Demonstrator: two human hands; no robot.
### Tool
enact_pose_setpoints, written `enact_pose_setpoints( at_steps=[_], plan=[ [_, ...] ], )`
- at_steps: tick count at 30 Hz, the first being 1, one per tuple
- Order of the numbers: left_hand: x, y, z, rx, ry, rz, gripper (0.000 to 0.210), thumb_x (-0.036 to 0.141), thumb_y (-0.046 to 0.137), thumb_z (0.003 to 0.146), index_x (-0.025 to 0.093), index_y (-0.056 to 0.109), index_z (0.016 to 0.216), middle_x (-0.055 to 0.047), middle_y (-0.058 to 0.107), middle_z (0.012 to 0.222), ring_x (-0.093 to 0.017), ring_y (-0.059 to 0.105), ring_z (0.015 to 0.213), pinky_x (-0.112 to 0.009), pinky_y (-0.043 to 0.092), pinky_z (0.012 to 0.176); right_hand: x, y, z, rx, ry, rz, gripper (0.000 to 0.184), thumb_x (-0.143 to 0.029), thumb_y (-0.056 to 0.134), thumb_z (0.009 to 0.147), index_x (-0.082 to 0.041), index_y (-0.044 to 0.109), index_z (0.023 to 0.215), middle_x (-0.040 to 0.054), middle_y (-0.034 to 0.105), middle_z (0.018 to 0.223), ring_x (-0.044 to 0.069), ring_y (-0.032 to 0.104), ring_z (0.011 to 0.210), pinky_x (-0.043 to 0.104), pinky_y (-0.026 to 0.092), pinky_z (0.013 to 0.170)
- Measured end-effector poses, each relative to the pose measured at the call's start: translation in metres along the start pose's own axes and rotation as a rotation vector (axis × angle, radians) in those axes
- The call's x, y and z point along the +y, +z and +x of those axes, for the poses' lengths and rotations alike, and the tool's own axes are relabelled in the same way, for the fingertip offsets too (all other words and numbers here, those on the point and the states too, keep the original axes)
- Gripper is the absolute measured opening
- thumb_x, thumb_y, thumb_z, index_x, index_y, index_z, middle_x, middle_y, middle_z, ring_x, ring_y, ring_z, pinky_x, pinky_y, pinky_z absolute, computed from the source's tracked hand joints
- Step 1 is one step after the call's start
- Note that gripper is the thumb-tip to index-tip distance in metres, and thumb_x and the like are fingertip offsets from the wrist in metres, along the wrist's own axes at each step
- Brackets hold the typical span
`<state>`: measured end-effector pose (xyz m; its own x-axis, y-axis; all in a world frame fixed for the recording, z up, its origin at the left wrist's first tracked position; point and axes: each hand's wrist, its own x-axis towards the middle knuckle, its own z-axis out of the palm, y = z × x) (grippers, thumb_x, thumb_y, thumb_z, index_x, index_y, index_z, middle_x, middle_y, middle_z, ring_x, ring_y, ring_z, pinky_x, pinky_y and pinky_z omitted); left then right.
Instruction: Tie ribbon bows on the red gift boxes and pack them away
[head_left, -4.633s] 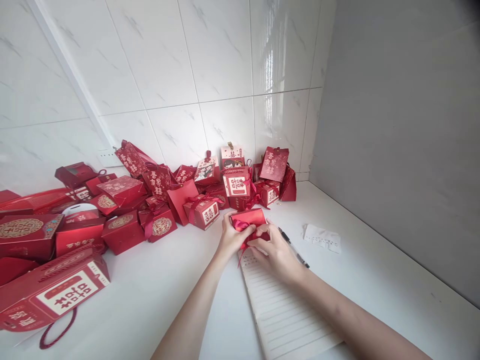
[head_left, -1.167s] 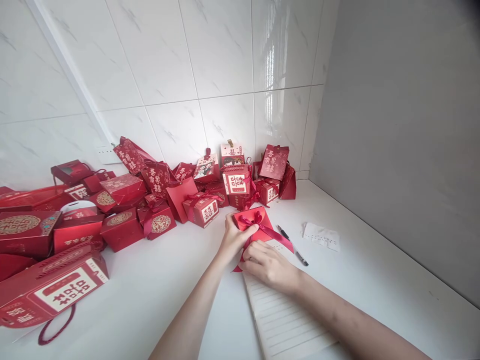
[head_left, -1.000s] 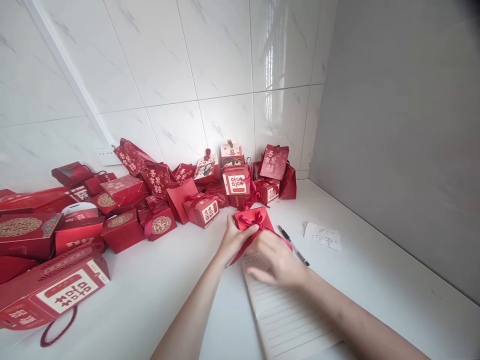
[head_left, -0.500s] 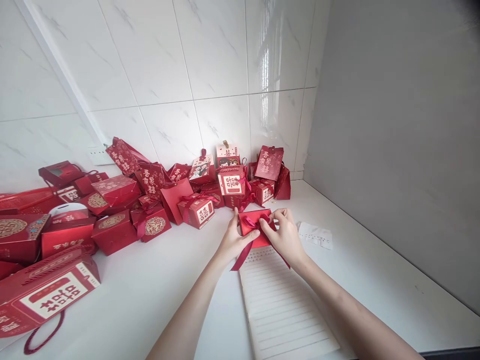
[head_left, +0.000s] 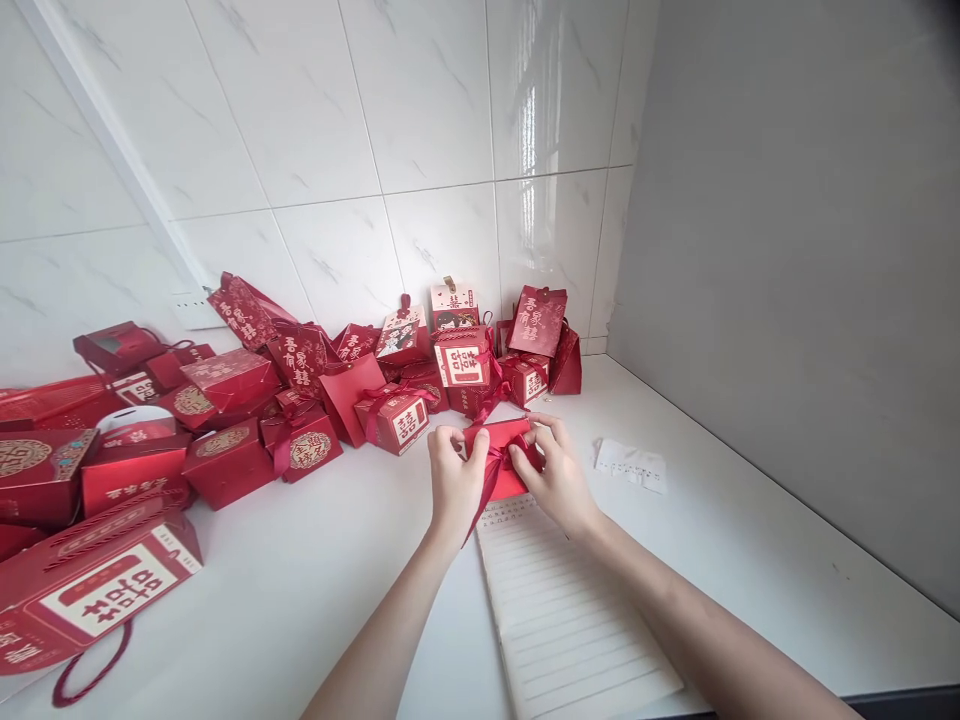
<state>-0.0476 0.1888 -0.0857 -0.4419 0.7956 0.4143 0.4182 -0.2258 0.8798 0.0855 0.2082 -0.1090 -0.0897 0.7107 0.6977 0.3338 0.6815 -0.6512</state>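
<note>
Red box (head_left: 504,462) tied with a ribbon (head_left: 484,490) sits at the top edge of a lined notepad (head_left: 570,630) on the white tabletop (head_left: 300,590). Left hand (head_left: 454,485) and right hand (head_left: 555,478) flank it, fingers pinched on the ribbon. Behind lies a pile of red boxes (head_left: 225,400); a paper slip (head_left: 631,465) lies right.

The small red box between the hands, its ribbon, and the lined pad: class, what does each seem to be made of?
Small red box: apparently matte card, with crisp folded edges.
Ribbon: probably satin fabric; it hangs limp with a slight sheen.
Lined pad: paper, flat, white and ruled.
Left hand and right hand both hold the box.
</note>
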Motion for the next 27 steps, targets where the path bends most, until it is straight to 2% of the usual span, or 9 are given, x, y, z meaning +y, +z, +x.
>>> enact_pose_setpoints(
  at_steps=[3,7,15,20,24,27],
  plan=[
    [-0.0060,0.0020,0.0000,-0.014,0.036,-0.085,0.017,0.028,0.058,0.080,0.022,0.043,0.081,-0.001,0.048,0.089,-0.016,0.052,0.083,-0.031,0.046,0.074,0.0045,-0.0006,0.0014,0.025,0.034,0.022,0.018,-0.035,0.047,0.089,-0.021,0.048,0.078,0.0132,0.048,0.114,0.025,0.051,0.113,0.041,0.049,0.086],
    [-0.0116,0.0040,0.0007,-0.070,0.103,-0.066,0.018,0.029,0.058,0.080,0.020,0.045,0.071,-0.001,0.047,0.081,-0.016,0.052,0.079,-0.032,0.047,0.077,0.0092,-0.0019,0.0037,0.024,0.104,0.103,0.024,-0.042,0.049,0.088,-0.020,0.050,0.076,0.0155,0.046,0.118,0.028,0.049,0.116,0.040,0.052,0.079],
    [-0.0081,0.0024,0.0009,-0.089,0.079,-0.049,0.018,0.032,0.060,0.078,0.020,0.049,0.071,-0.002,0.048,0.085,-0.017,0.054,0.081,-0.033,0.046,0.080,0.0046,-0.0037,0.0043,0.000,0.132,0.150,0.024,-0.042,0.052,0.086,-0.021,0.050,0.075,0.0167,0.048,0.120,0.029,0.049,0.118,0.042,0.052,0.079],
    [-0.0096,0.0030,0.0006,-0.124,0.055,-0.125,0.023,0.038,0.062,0.078,0.020,0.049,0.073,-0.002,0.050,0.086,-0.017,0.055,0.084,-0.032,0.046,0.082,0.0077,-0.0060,0.0080,0.028,0.186,0.156,0.025,-0.043,0.053,0.083,-0.021,0.052,0.072,0.0145,0.051,0.116,0.028,0.044,0.124,0.040,0.051,0.084],
    [-0.0104,0.0027,-0.0002,-0.158,0.011,-0.157,0.029,0.044,0.058,0.080,0.018,0.050,0.070,-0.002,0.049,0.086,-0.017,0.055,0.081,-0.034,0.047,0.081,0.0097,-0.0061,0.0082,0.029,0.180,0.151,0.024,-0.043,0.052,0.083,-0.021,0.052,0.072,0.0148,0.052,0.118,0.027,0.046,0.122,0.041,0.050,0.086],
    [-0.0111,0.0038,-0.0002,-0.148,0.008,-0.160,0.026,0.040,0.058,0.081,0.019,0.050,0.068,-0.002,0.046,0.084,-0.017,0.053,0.079,-0.035,0.046,0.081,0.0088,-0.0061,0.0067,0.025,0.159,0.100,0.024,-0.042,0.051,0.084,-0.021,0.053,0.073,0.0154,0.053,0.118,0.028,0.049,0.120,0.040,0.051,0.084]
  ],
)
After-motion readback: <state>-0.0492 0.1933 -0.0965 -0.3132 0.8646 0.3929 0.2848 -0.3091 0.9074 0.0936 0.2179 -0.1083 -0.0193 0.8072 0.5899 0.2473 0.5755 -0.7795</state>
